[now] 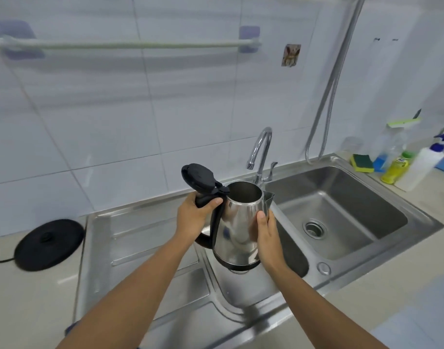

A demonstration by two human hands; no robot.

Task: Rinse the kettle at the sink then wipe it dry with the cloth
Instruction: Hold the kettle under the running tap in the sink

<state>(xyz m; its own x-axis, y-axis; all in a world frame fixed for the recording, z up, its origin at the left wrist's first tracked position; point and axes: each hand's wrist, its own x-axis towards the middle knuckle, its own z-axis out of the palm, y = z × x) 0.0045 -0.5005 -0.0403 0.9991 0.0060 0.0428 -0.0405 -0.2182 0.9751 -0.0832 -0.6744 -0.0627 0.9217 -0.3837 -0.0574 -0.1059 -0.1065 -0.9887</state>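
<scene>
I hold a steel kettle upright over the left edge of the sink basin. Its black lid is flipped open to the left and its spout points right. My left hand grips the black handle. My right hand is pressed against the kettle's right side, below the spout. The chrome tap stands just behind the kettle; no water runs from it. I see no cloth.
The kettle's black base with its cord lies on the counter at left. The steel draining board lies between base and basin. A yellow-green sponge, a yellow bottle and a white bottle stand behind the sink's right corner.
</scene>
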